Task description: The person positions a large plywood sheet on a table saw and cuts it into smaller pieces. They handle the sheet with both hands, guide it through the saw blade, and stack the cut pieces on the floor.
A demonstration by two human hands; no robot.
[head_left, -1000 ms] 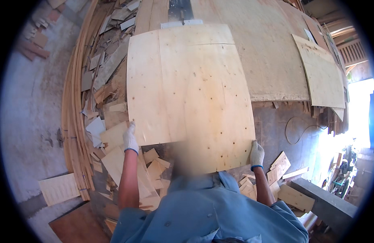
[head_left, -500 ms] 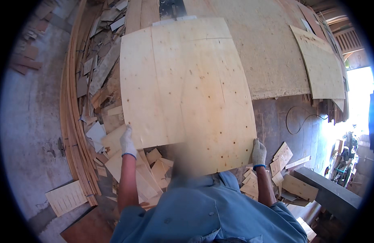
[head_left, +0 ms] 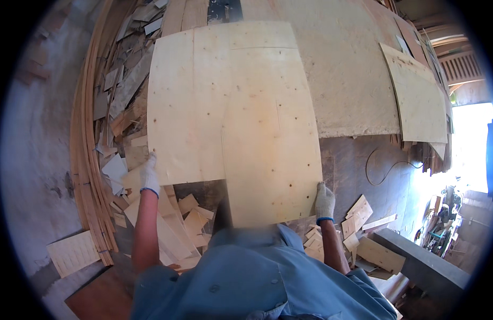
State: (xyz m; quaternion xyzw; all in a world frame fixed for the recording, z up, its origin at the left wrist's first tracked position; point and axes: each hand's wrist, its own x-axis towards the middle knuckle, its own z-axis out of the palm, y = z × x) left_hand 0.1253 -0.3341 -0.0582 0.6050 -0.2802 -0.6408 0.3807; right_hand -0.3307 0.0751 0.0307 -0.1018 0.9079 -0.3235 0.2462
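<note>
A large, pale plywood sheet (head_left: 246, 117) with small dark knots lies in front of me; its near edge is stepped, the right part reaching closer to my body. My left hand (head_left: 150, 173), in a white knitted glove with a blue cuff, grips the sheet's near left corner. At the near right corner, my right hand (head_left: 325, 201), gloved the same way, is closed on the edge. Both arms reach forward, and the fingers under the sheet are hidden.
Beyond and to the right is a broad wooden board surface (head_left: 353, 85), with another plywood sheet (head_left: 417, 98) at its right. Long wood strips (head_left: 86, 138) and scrap pieces lie left. Offcuts (head_left: 355, 216) and a grey beam (head_left: 422, 261) are at lower right; a thin cable (head_left: 370, 169) curls nearby.
The plywood sheet has slid slightly away and to the left, covering a pale strip at its far edge. Both hands keep their hold. The whole view has shifted a little.
</note>
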